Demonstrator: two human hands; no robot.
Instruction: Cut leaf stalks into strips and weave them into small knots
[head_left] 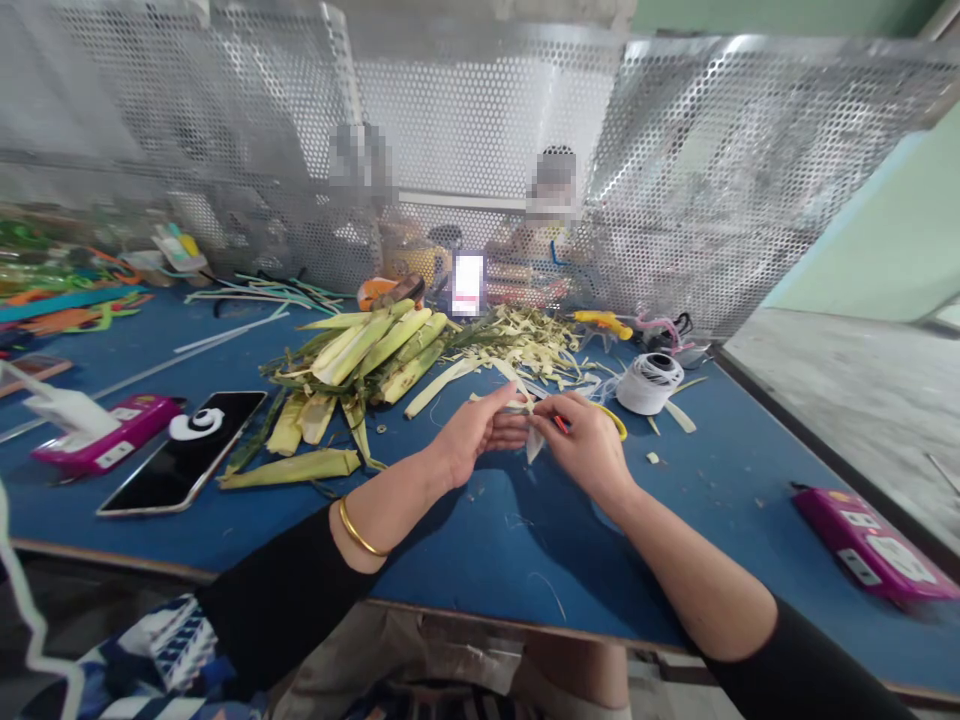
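Observation:
Pale corn husk strips [535,445] fan out between my two hands above the blue table. My left hand [480,432] has its thumb raised and its fingers curled around the husk strips. From the other side, my right hand [589,450] pinches them at the middle with thumb and fingertips. A small red bit shows by the right fingers; I cannot tell what it belongs to. Partly hidden behind that hand is a yellow loop [619,424]. Just beyond it stands a spool of white string [645,390]. Leafy corn husks [375,350] are heaped left of my hands.
Husk trimmings [536,338] lie in front of a perforated metal screen [487,110]. A phone [180,460] and a magenta pack [112,435] are at the left; another magenta pack [874,545] lies right. Coloured strips [75,308] spread across the far left. Two people sit behind the screen.

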